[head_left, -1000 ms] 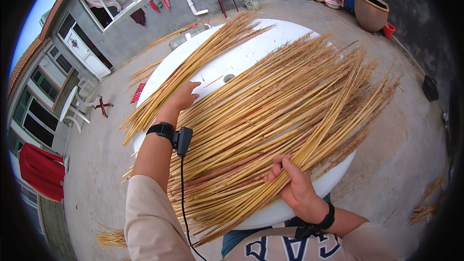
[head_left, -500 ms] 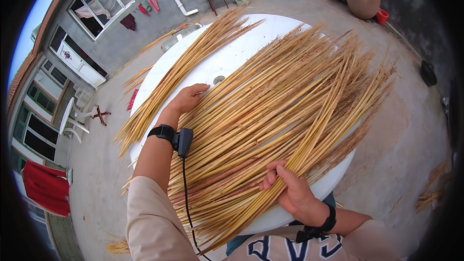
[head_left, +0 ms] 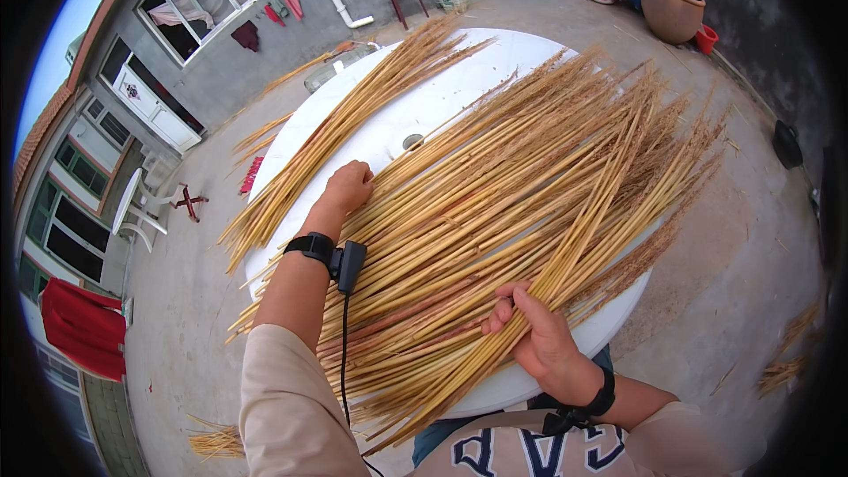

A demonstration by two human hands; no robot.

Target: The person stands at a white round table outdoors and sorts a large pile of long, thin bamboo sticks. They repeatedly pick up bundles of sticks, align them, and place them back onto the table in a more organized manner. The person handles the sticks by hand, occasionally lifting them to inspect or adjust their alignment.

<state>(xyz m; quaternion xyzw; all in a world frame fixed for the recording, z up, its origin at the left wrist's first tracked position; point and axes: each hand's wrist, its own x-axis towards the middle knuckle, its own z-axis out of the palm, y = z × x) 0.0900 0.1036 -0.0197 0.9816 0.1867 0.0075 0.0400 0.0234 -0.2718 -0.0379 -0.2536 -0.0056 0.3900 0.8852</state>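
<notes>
Many long, dry yellow stalks with feathery brown seed heads (head_left: 459,212) lie spread across a round white table (head_left: 305,146). My right hand (head_left: 546,340), near the table's front edge, is closed round a small bundle of these stalks (head_left: 579,256), which slants across the others with its heads pointing away. My left hand (head_left: 351,185) rests at the far edge of the spread layer, its fingers curled down among the outermost stalks. Whatever the fingertips pinch is hidden. Beyond that hand lies a separate, narrower bunch of stalks (head_left: 340,132).
A small round hole (head_left: 412,141) shows in the table's middle. More stalks lie on the ground at the lower left (head_left: 215,440) and right (head_left: 784,362). Farther off stand a white plastic chair (head_left: 137,208), a red stool (head_left: 406,2) and a large brown pot (head_left: 673,7).
My left hand's outstretched fingers have curled closed at the edge of the stalks. My right hand keeps its grip on the bundle, almost unmoved. The whole view has shifted slightly.
</notes>
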